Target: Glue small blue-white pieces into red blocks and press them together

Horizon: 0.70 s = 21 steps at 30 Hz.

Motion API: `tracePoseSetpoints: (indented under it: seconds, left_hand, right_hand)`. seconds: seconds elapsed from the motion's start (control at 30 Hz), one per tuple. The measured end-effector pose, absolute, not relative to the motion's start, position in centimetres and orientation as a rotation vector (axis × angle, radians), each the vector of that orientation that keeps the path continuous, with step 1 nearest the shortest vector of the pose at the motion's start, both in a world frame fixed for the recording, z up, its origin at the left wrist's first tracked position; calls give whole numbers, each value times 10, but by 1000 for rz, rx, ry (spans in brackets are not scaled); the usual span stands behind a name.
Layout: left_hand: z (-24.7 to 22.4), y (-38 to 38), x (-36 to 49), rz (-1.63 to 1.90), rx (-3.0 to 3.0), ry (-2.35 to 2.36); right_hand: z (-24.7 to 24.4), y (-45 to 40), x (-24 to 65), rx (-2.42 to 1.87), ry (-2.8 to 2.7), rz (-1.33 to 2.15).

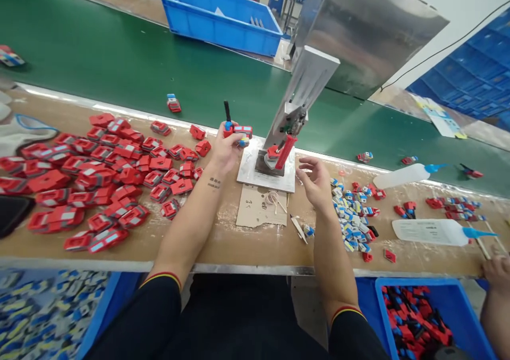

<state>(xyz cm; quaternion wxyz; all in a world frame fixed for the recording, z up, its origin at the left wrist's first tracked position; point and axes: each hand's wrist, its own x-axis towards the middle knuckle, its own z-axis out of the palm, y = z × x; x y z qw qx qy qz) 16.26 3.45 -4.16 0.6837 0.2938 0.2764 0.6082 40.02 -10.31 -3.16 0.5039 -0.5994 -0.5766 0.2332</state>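
Observation:
My left hand (pixel 226 151) is closed around a small toy vehicle (pixel 242 131) with red, blue and yellow parts, left of the press. A black stick-like piece (pixel 227 111) on a blue base rises beside the toy; whether the two are joined I cannot tell. My right hand (pixel 316 183) hovers right of the press plate, its fingers apart and slightly curled, with nothing visible in them. Between my hands stands a metal hand press (pixel 297 97) with a red handle (pixel 286 151). A red piece (pixel 273 151) sits under its clamp.
Red toy bodies (pixel 93 174) lie heaped at left; small white-and-blue parts (pixel 350 216) lie at right. Cardboard (pixel 255 214) holds rubber bands. Two glue bottles (pixel 428 231) lie at right, near another person's hand (pixel 498 272). A green belt (pixel 119 46) and blue crate (pixel 219 27) are behind.

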Motion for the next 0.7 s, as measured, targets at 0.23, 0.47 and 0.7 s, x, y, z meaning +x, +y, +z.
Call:
tracePoseSetpoints:
  seconds: [0.23, 0.47, 0.7]
  left_hand:
    - [-46, 31, 156, 1241, 1049, 628]
    - [-29, 11, 156, 667, 1445, 433]
    - [-21, 0, 163, 470, 1467, 262]
  right_hand:
    - [-42, -59, 404, -1606, -1532, 593]
    - [-53, -23, 398, -1429, -1706, 757]
    - [-57, -10, 395, -1417, -1766, 719]
